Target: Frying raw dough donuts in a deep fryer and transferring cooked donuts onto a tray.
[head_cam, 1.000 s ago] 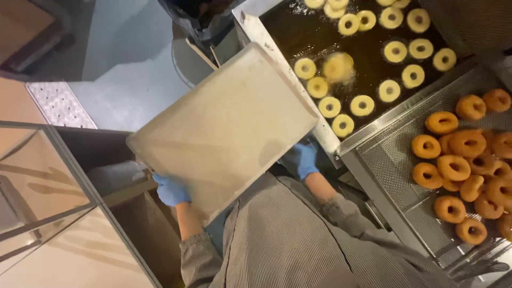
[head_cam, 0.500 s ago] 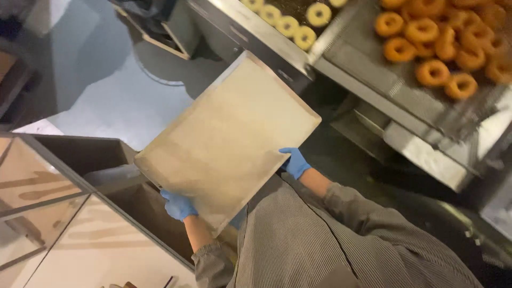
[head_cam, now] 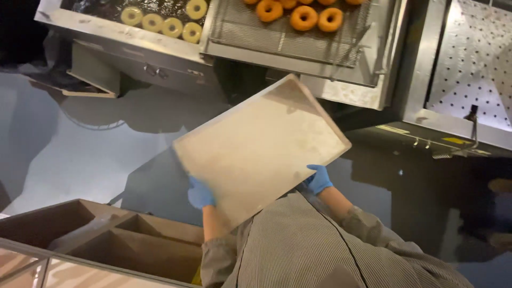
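Baking tray (head_cam: 261,149) tilted, left hand (head_cam: 200,194) and right hand (head_cam: 318,179) gripping opposite edges

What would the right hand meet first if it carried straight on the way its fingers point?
The right hand already grips the baking tray; beyond it, probably the fryer's wire rack, though depth is unclear.

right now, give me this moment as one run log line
left hand: grips baking tray near edge | right hand: grips same edge | tray: empty, tilted | fryer: pale doughnuts | drain rack: browned doughnuts
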